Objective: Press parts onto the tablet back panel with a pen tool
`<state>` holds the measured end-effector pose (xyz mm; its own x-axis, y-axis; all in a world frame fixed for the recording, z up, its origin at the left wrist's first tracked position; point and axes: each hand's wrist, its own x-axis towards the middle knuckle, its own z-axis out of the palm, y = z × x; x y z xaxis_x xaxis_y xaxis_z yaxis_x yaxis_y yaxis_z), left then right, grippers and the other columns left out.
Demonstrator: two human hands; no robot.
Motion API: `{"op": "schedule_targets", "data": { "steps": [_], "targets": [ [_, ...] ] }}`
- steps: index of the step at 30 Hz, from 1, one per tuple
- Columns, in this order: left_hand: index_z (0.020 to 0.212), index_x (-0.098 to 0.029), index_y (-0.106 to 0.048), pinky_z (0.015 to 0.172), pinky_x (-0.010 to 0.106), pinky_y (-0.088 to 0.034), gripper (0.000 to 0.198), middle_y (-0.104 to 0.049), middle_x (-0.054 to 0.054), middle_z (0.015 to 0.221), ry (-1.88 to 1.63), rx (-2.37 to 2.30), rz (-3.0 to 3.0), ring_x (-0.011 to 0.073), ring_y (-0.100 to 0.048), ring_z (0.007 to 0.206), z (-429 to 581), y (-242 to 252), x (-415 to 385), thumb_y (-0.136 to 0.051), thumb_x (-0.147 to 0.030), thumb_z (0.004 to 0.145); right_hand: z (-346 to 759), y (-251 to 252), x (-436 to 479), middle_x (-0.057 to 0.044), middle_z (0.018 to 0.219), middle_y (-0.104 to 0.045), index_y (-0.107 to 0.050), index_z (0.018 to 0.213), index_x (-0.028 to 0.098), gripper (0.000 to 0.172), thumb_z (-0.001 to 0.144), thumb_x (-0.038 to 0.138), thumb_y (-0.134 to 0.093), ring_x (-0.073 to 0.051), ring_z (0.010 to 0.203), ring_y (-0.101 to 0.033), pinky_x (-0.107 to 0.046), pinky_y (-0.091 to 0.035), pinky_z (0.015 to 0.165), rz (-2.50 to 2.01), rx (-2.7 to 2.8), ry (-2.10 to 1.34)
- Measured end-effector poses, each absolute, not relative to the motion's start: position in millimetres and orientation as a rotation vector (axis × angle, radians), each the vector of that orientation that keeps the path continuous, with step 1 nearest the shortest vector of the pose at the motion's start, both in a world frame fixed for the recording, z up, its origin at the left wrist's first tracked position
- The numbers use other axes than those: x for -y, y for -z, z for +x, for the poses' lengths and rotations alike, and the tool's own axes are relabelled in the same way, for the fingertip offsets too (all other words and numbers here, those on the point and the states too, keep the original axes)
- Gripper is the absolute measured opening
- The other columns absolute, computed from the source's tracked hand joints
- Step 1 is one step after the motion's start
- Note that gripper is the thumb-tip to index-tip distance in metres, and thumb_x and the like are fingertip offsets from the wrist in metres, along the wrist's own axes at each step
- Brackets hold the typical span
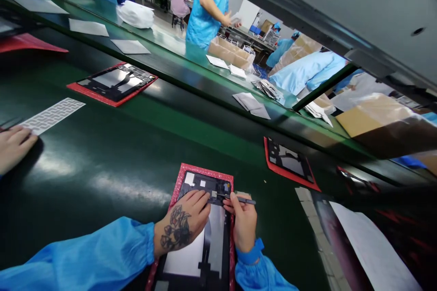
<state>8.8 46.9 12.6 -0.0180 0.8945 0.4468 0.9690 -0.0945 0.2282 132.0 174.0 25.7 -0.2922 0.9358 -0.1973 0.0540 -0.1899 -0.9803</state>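
The uncovered tablet (217, 232) appears not yet finished, tweezers (246, 200) being gripped over its far end by the right hand (245, 226), while the left hand's (186, 223) grip cannot be told.

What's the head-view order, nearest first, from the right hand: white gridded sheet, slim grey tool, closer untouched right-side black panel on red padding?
1. Slim grey tool: in the right hand's grip.
2. Black panel: ahead, rightward.
3. White gridded sheet: far left.

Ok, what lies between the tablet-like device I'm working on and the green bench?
Red bubble wrap: in the head view it shows past the top and both sides of the tablet-like device, against the green bench.
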Motion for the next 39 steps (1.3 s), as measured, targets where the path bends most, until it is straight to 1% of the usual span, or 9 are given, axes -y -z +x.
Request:
{"op": "schedule_targets", "data": {
  "steps": [5,11,17,23,27,30,32,36,39],
  "targets": [
    [0.101,-0.013,-0.06,0.091,0.042,-0.047,0.021,-0.062,0.013,0.115,0.761,2.003,-2.075,0.0274,-0.057,0.105,8.8,-11.2,-47.1,-0.048,-0.018,0.084,131.4,-25.3,-174.3,0.0,0.064,-0.066,-0.061,0.075,0.017,0.047,0.056,0.053,-0.084,-0.019,0.058,-0.067,-0.024,-0.056,0.05,-1.215,1.357,-1.571],
    [0.1,-0.012,-0.06,0.091,0.043,-0.046,0.021,-0.063,0.014,0.114,0.782,2.005,-2.081,0.0272,-0.056,0.105,8.8,-13.8,-47.8,-0.048,-0.018,0.084,129.2,-27.9,-173.1,0.0,0.062,-0.065,-0.061,0.074,0.016,0.052,0.051,0.056,-0.085,-0.018,0.057,-0.067,-0.023,-0.055,0.049,-1.241,1.329,-1.563],
    [0.1,-0.013,-0.06,0.093,0.042,-0.045,0.021,-0.063,0.013,0.116,0.772,2.018,-2.097,0.0267,-0.056,0.106,8.5,-15.3,-47.3,-0.048,-0.017,0.084,129.6,-27.3,-173.3,-0.002,0.063,-0.066,-0.061,0.073,0.015,0.051,0.053,0.057,-0.084,-0.019,0.058,-0.067,-0.023,-0.055,0.049,-1.24,1.364,-1.548],
    [0.104,-0.015,-0.058,0.105,0.047,-0.034,0.023,-0.059,0.008,0.125,0.741,1.978,-2.254,0.0275,-0.048,0.119,5.4,-20.9,-49.1,-0.05,-0.018,0.083,128.7,-25.1,-171.9,-0.002,0.062,-0.064,-0.06,0.072,0.016,0.051,0.056,0.059,-0.081,-0.02,0.059,-0.066,-0.024,-0.056,0.048,-1.227,1.416,-1.498],
    [0.105,-0.015,-0.059,0.106,0.047,-0.032,0.023,-0.06,0.006,0.122,0.745,2.032,-2.285,0.0273,-0.049,0.117,4.6,-26.5,-51.1,-0.052,-0.02,0.083,128.8,-30.3,-171.9,-0.002,0.063,-0.063,-0.059,0.072,0.016,0.05,0.06,0.061,-0.079,-0.021,0.057,-0.066,-0.029,-0.058,0.047,-1.177,1.486,-1.432],
    [0.104,-0.016,-0.06,0.107,0.046,-0.031,0.023,-0.061,0.005,0.122,0.783,2.05,-2.294,0.0265,-0.048,0.118,4.3,-28.3,-52.7,-0.052,-0.019,0.083,138.6,-38.6,-181.9,-0.001,0.066,-0.063,-0.058,0.075,0.017,0.05,0.061,0.061,-0.078,-0.021,0.062,-0.066,-0.031,-0.059,0.052,-1.164,1.471,-1.332],
    [0.106,-0.016,-0.06,0.109,0.047,-0.028,0.024,-0.061,0.005,0.122,0.809,2.04,-2.291,0.0265,-0.048,0.119,3.6,-28.7,-54.4,-0.053,-0.019,0.083,152.9,-45.2,-194.5,-0.001,0.069,-0.063,-0.057,0.078,0.018,0.051,0.059,0.059,-0.08,-0.022,0.065,-0.067,-0.031,-0.06,0.053,-1.179,1.444,-1.305],
    [0.113,-0.016,-0.059,0.112,0.056,-0.016,0.031,-0.06,0.007,0.124,0.819,1.969,-2.266,0.0305,-0.044,0.125,1.5,-30.8,-59.9,-0.054,-0.026,0.084,192.3,-53.8,-222.4,0.001,0.072,-0.065,-0.058,0.087,0.018,0.057,0.052,0.053,-0.087,-0.023,0.067,-0.069,-0.031,-0.06,0.055,-1.248,1.372,-1.364],
    [0.111,-0.016,-0.061,0.113,0.06,-0.007,0.03,-0.064,0.007,0.117,0.794,1.969,-2.256,0.0313,-0.044,0.126,4.1,-34.2,-67.6,-0.054,-0.029,0.085,214.1,-50.6,-234.1,0.001,0.069,-0.065,-0.059,0.083,0.017,0.055,0.05,0.051,-0.088,-0.022,0.067,-0.069,-0.03,-0.06,0.056,-1.294,1.345,-1.41]
  ]
}}
